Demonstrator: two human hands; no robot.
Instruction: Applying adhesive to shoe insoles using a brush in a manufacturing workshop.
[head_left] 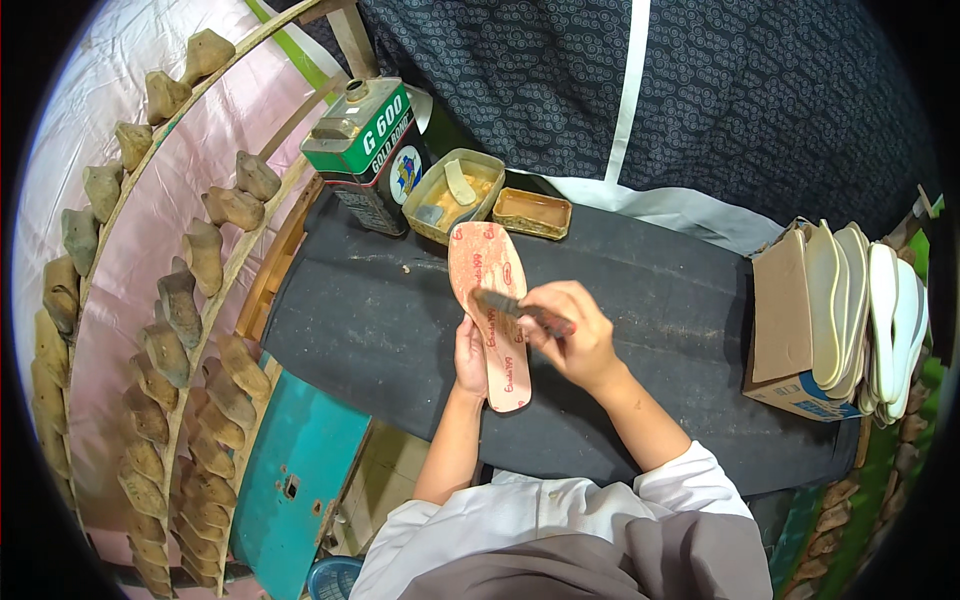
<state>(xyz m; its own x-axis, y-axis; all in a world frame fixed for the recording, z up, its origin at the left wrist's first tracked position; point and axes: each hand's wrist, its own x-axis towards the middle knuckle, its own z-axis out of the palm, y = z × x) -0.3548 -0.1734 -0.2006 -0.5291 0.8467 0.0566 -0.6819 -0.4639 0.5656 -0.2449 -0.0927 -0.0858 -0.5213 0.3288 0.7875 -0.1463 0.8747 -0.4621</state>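
My left hand (468,358) grips a pink-tan shoe insole (510,372) by its left edge, fingers partly hidden underneath. The insole, covered in red print, is tilted upright above the dark table. Closed around the handle of a brush (508,305), my right hand (577,335) is over the insole's right side. The brush has a dark, stained head and a reddish handle end. Its tip lies against the insole's face, near the narrow middle.
A green-and-black can (365,150) stands at the back left. Beside it are a metal tin (425,190) with yellowish residue and a small amber tray (533,213). A cardboard box (783,310) with several pale soles (832,305) stands at right. Racks of shoe lasts (205,258) line the left.
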